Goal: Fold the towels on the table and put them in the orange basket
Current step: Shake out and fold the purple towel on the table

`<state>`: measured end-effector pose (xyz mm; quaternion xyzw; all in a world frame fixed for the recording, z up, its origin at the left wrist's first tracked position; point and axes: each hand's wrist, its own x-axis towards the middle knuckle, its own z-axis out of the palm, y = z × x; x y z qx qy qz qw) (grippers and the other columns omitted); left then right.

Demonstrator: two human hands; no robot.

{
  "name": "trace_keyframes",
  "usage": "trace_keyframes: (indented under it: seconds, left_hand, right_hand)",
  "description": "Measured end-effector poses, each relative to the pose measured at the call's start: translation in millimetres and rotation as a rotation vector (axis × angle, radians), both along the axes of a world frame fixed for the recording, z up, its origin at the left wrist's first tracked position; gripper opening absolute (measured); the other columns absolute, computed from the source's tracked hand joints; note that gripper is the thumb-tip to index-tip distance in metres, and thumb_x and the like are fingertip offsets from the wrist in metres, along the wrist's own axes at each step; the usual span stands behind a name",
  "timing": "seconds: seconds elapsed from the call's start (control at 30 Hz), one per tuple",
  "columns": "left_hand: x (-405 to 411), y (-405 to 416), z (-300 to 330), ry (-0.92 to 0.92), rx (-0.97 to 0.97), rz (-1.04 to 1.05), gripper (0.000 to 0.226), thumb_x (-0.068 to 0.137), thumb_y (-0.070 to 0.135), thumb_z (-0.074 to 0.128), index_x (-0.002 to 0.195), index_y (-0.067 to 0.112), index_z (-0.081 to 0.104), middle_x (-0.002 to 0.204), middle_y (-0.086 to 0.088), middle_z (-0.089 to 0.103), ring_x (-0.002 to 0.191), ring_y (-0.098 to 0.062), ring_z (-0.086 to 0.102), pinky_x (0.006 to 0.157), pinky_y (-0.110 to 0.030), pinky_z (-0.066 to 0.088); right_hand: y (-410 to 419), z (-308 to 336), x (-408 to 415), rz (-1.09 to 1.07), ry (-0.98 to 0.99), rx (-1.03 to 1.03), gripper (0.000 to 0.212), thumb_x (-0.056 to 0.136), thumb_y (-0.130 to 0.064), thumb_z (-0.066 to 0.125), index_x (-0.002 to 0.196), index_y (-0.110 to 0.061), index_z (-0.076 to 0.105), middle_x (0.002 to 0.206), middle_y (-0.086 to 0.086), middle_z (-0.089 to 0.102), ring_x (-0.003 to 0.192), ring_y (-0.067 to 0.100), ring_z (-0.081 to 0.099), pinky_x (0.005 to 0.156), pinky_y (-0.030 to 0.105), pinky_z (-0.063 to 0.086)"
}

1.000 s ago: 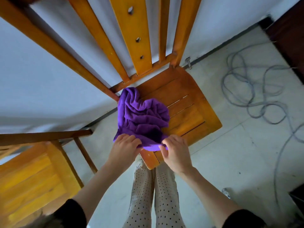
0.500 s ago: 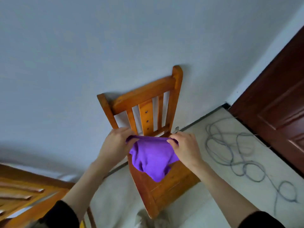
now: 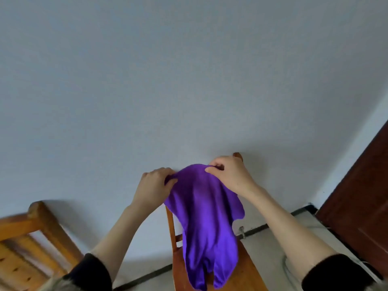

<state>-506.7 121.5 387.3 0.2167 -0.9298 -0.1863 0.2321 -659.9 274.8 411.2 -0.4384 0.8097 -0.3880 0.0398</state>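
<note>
Purple towel [image 3: 206,223] hangs — top edge pinched; left hand [image 3: 151,186], right hand [image 3: 232,175] fingers curled.

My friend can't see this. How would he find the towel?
Start at the big grey wall, then look down to the wooden chair against it. The purple towel hangs before that chair, pinched by the left hand and right hand, the only purple thing.

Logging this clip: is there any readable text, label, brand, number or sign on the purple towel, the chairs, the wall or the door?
None: no text, label, brand or number is readable in this frame.
Purple towel, held up by the left hand and right hand: plain, no visible tag.
Wooden chair, wall, brown door: unmarked.
</note>
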Motion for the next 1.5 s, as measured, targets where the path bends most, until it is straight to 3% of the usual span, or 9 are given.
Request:
trace_keyframes:
  seconds: [0.2,0.33,0.57,0.87,0.97,1.03,1.13,1.3,1.5]
  left_hand:
    - [47.7,25.0,15.1,0.156,-0.021,0.259,0.042,0.083,0.031,0.068,0.122,0.023,0.055,0.111,0.006,0.056,0.102,-0.017,0.051,0.091,-0.032,0.034]
    - [87.8,60.2,6.8,0.315,-0.011,0.318,0.028,0.082,0.029,0.069,0.106,0.02,0.059,0.102,0.008,0.056,0.092,-0.013,0.052,0.083,-0.028,0.039]
    - [169.2,97.1,-43.1,-0.019,0.404,0.416,0.049,0.082,0.043,0.065,0.126,0.027,0.048,0.114,0.016,0.05,0.099,-0.002,0.05,0.083,-0.014,0.044]
    - [307.6,87.7,-5.3,0.335,0.49,0.68,0.013,0.092,0.017,0.056,0.101,0.013,0.065,0.09,0.004,0.065,0.085,-0.008,0.063,0.072,-0.015,0.05]
    - [375.8,86.2,17.3,0.496,0.682,0.698,0.011,0.09,0.016,0.059,0.09,0.008,0.067,0.083,-0.007,0.07,0.075,-0.014,0.068,0.067,-0.02,0.055]
    - [426.5,81.5,34.6,0.666,0.816,0.79,0.011,0.089,0.011,0.06,0.083,0.006,0.067,0.076,-0.01,0.07,0.067,-0.015,0.069,0.062,-0.02,0.056]
    - [502.7,70.8,55.4,0.911,1.017,0.883,0.011,0.087,0.003,0.059,0.082,-0.001,0.067,0.065,-0.012,0.069,0.057,-0.017,0.068,0.056,-0.022,0.057]
    - [594.6,67.1,63.0,1.205,1.1,1.019,0.01,0.087,0.002,0.06,0.086,-0.008,0.063,0.069,-0.018,0.067,0.053,-0.021,0.068,0.053,-0.025,0.058]
    - [678.2,74.0,65.5,1.384,1.024,1.129,0.011,0.088,0.004,0.058,0.09,-0.006,0.061,0.084,-0.021,0.068,0.065,-0.024,0.069,0.056,-0.027,0.059]
  right_hand:
    - [-22.0,37.1,35.5,0.198,-0.02,-0.01,0.013,0.084,-0.027,0.066,0.083,-0.018,0.075,0.073,-0.016,0.065,0.07,-0.004,0.058,0.066,0.009,0.041]
    - [-48.4,56.0,76.0,0.212,-0.08,-0.087,0.015,0.083,-0.025,0.066,0.085,-0.013,0.076,0.079,-0.006,0.07,0.072,0.005,0.059,0.063,0.015,0.04]
    - [-87.5,77.1,175.7,0.258,-0.383,-0.155,0.02,0.08,-0.013,0.065,0.079,0.007,0.069,0.079,0.022,0.069,0.072,0.034,0.068,0.074,0.048,0.057]
    - [-115.6,92.3,315.2,0.422,-0.615,-0.153,0.02,0.082,-0.01,0.068,0.063,-0.013,0.065,0.075,0.007,0.068,0.058,0.019,0.068,0.063,0.032,0.06]
    - [-127.4,80.7,374.5,0.59,-0.638,-0.087,0.008,0.087,-0.009,0.063,0.084,-0.008,0.07,0.084,0.006,0.068,0.069,0.017,0.066,0.062,0.023,0.057]
    - [-134.5,64.5,418.0,0.74,-0.705,0.037,0.022,0.09,-0.005,0.057,0.111,-0.003,0.065,0.1,0.009,0.067,0.084,0.017,0.063,0.069,0.023,0.054]
    - [-137.7,32.1,488.2,0.824,-0.682,0.147,0.031,0.092,-0.008,0.053,0.123,-0.005,0.057,0.105,0.008,0.064,0.087,0.015,0.062,0.064,0.018,0.052]
    - [-118.7,-18.5,590.0,0.834,-0.611,0.206,0.009,0.093,-0.013,0.052,0.093,-0.01,0.06,0.079,0.002,0.061,0.065,0.013,0.059,0.057,0.021,0.049]
    - [-93.6,-52.9,704.4,1.167,-0.559,0.358,0.016,0.082,-0.027,0.07,0.09,-0.018,0.061,0.085,-0.002,0.067,0.08,0.014,0.065,0.077,0.029,0.055]
